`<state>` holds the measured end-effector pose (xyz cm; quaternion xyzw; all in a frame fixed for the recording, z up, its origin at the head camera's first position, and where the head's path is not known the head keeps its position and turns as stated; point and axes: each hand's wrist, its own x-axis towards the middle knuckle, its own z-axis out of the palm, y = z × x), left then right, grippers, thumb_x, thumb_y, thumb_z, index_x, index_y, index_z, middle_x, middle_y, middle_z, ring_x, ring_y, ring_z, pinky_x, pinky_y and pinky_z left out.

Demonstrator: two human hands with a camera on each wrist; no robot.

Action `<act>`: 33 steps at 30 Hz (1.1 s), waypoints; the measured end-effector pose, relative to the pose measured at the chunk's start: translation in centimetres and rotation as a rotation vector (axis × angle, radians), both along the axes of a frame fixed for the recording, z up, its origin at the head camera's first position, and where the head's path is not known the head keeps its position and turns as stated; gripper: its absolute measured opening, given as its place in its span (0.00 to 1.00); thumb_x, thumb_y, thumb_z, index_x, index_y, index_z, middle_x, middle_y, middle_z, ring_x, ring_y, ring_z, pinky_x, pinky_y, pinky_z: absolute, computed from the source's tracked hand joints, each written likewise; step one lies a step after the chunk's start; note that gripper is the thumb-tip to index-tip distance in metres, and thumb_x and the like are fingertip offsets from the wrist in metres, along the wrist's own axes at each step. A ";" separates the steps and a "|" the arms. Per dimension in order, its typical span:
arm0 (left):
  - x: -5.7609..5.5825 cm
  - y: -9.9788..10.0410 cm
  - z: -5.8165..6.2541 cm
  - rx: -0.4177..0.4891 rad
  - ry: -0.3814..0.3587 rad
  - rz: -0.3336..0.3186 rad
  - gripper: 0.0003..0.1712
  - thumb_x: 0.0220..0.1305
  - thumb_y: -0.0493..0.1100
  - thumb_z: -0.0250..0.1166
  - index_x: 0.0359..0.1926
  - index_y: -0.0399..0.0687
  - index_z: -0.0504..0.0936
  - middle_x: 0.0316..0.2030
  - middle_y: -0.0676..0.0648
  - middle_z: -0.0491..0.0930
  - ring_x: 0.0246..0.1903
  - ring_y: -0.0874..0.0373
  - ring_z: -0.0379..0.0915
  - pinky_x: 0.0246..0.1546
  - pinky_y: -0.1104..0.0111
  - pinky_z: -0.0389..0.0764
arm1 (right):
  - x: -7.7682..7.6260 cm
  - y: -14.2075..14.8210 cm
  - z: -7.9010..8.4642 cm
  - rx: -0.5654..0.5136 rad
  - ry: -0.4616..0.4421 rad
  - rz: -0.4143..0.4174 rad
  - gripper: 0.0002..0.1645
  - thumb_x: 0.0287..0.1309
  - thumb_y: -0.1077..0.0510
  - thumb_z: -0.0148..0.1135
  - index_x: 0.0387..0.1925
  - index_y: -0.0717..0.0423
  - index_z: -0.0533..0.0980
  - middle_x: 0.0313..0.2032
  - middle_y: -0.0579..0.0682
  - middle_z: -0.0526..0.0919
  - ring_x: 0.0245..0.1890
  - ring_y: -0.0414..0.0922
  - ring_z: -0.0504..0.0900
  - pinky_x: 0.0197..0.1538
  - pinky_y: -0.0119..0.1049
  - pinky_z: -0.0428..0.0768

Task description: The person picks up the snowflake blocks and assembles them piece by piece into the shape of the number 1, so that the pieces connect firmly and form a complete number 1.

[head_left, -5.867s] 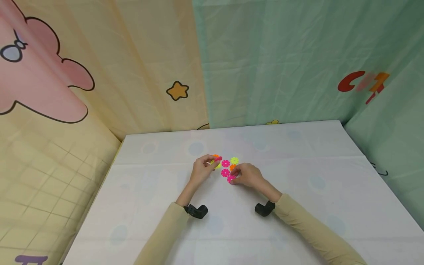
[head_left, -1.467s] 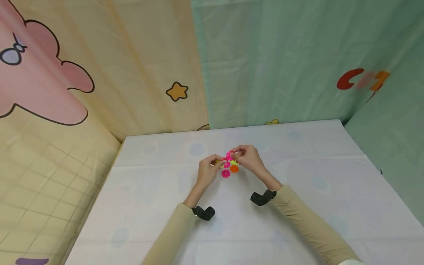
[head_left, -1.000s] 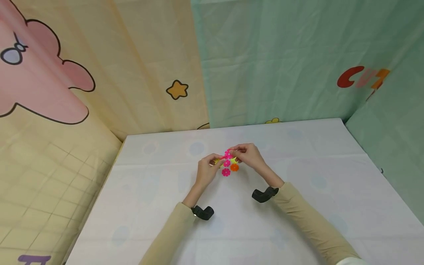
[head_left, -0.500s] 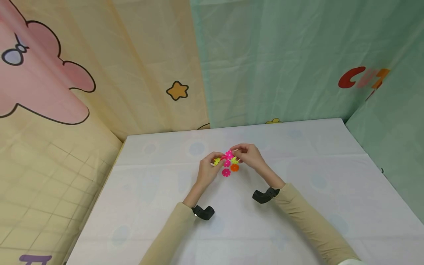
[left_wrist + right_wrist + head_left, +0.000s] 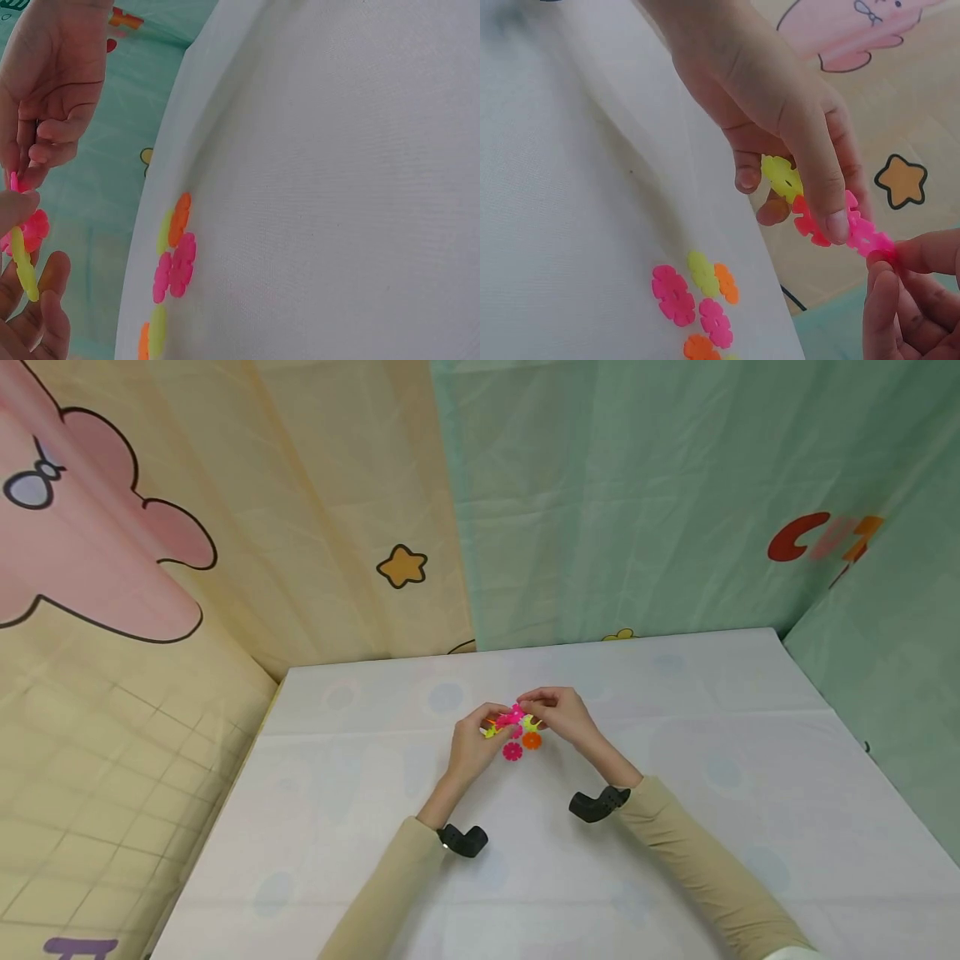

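Note:
My left hand (image 5: 471, 747) grips a short chain of flower-shaped interlocking discs between thumb and fingers, raised over the table. In the right wrist view, this chain has a yellow disc (image 5: 781, 177), a reddish-pink disc (image 5: 810, 223) partly under the thumb, and a bright pink disc (image 5: 868, 236) at its end. My right hand (image 5: 562, 714) pinches that bright pink disc by its outer edge, thumb against finger. Below both hands lie loose discs, among them a pink disc (image 5: 512, 751), an orange disc (image 5: 532, 740) and a yellow disc (image 5: 703, 273).
A white cloth with pale dots covers the table (image 5: 600, 893). Behind its far edge hangs a curtain (image 5: 360, 485), cream on one side and green on the other, with cartoon prints. Each wrist wears a black camera mount (image 5: 462, 841).
Since the earliest frame my right hand has taken the nearest pink disc and brought it up against the left hand's pieces. Lately the hands only shift slightly, and the held chain turns.

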<state>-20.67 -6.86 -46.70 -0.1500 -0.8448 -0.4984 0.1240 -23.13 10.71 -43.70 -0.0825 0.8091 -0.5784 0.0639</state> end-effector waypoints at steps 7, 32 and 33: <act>-0.1 -0.3 0.0 -0.007 -0.041 0.015 0.14 0.58 0.40 0.70 0.46 0.45 0.82 0.37 0.46 0.84 0.36 0.54 0.78 0.39 0.69 0.78 | -0.1 0.2 -0.2 0.010 0.008 -0.008 0.16 0.64 0.55 0.59 0.48 0.62 0.79 0.43 0.63 0.83 0.39 0.61 0.81 0.35 0.30 0.81; -1.1 -3.0 0.1 0.054 -0.064 0.113 0.13 0.64 0.42 0.65 0.49 0.44 0.79 0.33 0.45 0.84 0.30 0.54 0.77 0.29 0.75 0.77 | -2.8 -0.2 -2.3 0.202 0.032 -0.027 0.17 0.56 0.60 0.66 0.48 0.62 0.79 0.39 0.58 0.83 0.29 0.46 0.79 0.31 0.28 0.78; -1.1 -3.1 0.1 0.061 -0.065 0.115 0.13 0.64 0.42 0.64 0.48 0.44 0.79 0.33 0.44 0.84 0.29 0.54 0.77 0.28 0.75 0.77 | -2.9 -0.3 -2.3 0.211 0.040 -0.021 0.18 0.56 0.60 0.66 0.48 0.62 0.79 0.39 0.58 0.83 0.29 0.46 0.79 0.31 0.29 0.78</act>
